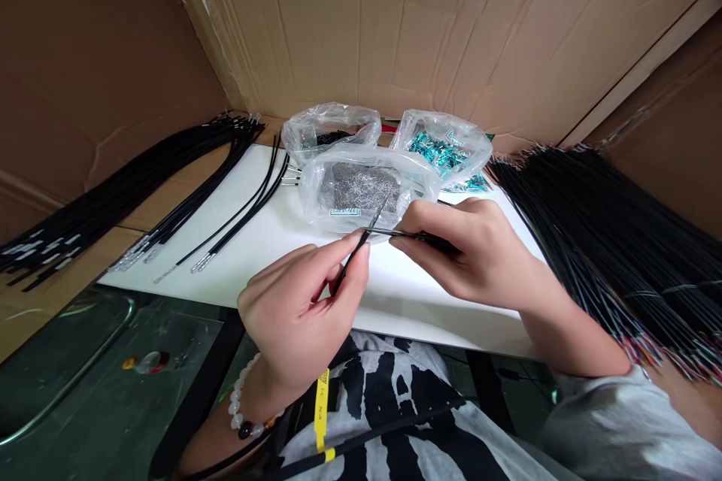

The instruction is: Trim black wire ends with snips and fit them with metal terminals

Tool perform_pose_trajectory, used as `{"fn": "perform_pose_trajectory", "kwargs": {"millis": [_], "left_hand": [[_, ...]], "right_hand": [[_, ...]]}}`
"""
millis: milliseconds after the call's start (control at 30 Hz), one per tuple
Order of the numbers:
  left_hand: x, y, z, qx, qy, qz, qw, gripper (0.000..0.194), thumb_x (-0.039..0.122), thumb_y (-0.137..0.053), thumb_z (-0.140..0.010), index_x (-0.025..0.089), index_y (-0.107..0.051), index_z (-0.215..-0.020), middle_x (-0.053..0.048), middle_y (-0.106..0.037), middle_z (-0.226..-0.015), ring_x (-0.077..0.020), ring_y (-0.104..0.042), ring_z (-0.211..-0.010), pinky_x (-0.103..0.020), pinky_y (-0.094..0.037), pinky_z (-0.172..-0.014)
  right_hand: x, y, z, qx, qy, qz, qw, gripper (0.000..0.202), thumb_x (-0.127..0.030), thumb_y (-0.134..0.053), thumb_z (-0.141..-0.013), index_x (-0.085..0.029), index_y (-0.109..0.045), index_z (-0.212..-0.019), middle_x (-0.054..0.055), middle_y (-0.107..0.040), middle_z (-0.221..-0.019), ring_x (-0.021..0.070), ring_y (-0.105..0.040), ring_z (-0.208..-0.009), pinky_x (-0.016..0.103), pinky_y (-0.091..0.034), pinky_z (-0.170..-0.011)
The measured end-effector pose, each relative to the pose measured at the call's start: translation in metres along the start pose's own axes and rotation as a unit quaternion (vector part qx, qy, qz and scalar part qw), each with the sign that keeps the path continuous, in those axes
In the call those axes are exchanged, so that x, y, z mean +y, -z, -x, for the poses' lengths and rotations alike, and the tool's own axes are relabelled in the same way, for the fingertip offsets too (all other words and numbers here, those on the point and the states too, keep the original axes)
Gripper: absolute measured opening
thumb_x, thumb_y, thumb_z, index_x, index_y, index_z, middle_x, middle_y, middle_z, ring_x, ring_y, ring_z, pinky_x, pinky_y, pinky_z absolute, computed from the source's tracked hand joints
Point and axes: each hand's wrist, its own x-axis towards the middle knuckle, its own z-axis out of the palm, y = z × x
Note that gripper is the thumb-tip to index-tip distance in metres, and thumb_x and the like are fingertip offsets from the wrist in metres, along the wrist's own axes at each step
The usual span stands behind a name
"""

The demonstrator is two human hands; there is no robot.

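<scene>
My left hand [304, 301] pinches a black cable [353, 263] between thumb and fingertips. The cable's silvery end [377, 212] points up and away over the front bag. In my right hand [468, 248] are what look like slim dark tweezers [389, 231], their thin metal tips reaching left across the cable just beyond my left fingertips. Whether the tips grip the cable or only touch it, I cannot tell. Right behind both hands is an open clear plastic bag [313, 192] of tiny silvery metal pieces [366, 188].
Two more clear bags stand behind, one with black pieces [332, 137], one with shiny teal pieces [440, 154]. Black cables with silvery ends [237, 229] lie on the white board [271, 263]. Cable bundles flank it at left [129, 173] and right [637, 233]. Cardboard walls [361, 30] surround it.
</scene>
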Motion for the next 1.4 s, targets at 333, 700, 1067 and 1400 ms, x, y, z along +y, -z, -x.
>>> {"fn": "perform_pose_trajectory", "kwargs": {"millis": [333, 700, 1067, 1400], "left_hand": [[0.004, 0.005, 0.003, -0.026, 0.063, 0.004, 0.998, 0.01, 0.019, -0.073, -0.089, 0.022, -0.082, -0.094, 0.004, -0.058, -0.056, -0.01, -0.049, -0.05, -0.025, -0.044, -0.055], [0.001, 0.003, 0.0, -0.053, 0.145, 0.119, 0.981, 0.009, 0.022, -0.074, -0.089, 0.021, -0.083, -0.09, 0.005, -0.056, -0.053, -0.0089, -0.046, -0.048, -0.023, -0.039, -0.048], [0.003, 0.012, -0.004, -0.124, 0.262, 0.295, 0.91, 0.023, 0.02, -0.062, -0.096, 0.023, -0.084, -0.092, 0.006, -0.041, -0.046, -0.0071, -0.034, -0.041, -0.025, -0.023, -0.041], [-0.001, 0.012, -0.007, -0.168, 0.3, 0.374, 0.861, 0.023, 0.027, -0.06, -0.1, 0.022, -0.079, -0.088, 0.006, -0.036, -0.047, -0.0095, -0.03, -0.045, -0.029, -0.023, -0.049]], "right_hand": [[-0.004, -0.003, -0.001, 0.084, 0.007, 0.066, 0.994, 0.021, -0.015, -0.063, -0.098, -0.02, -0.051, -0.082, -0.008, -0.042, -0.059, 0.0047, -0.032, -0.049, 0.019, -0.027, -0.045], [-0.004, 0.002, 0.001, 0.045, -0.006, 0.042, 0.998, 0.019, -0.019, -0.062, -0.099, -0.02, -0.054, -0.082, -0.009, -0.044, -0.057, 0.0042, -0.034, -0.046, 0.018, -0.028, -0.044], [-0.005, -0.015, 0.001, 0.125, 0.04, 0.118, 0.984, 0.019, -0.017, -0.058, -0.1, -0.021, -0.053, -0.083, -0.007, -0.047, -0.058, 0.0069, -0.037, -0.047, 0.022, -0.027, -0.044], [-0.002, -0.015, 0.002, 0.095, 0.05, 0.104, 0.989, 0.022, -0.017, -0.057, -0.101, -0.021, -0.05, -0.081, -0.007, -0.043, -0.06, 0.0073, -0.034, -0.049, 0.022, -0.028, -0.047]]}}
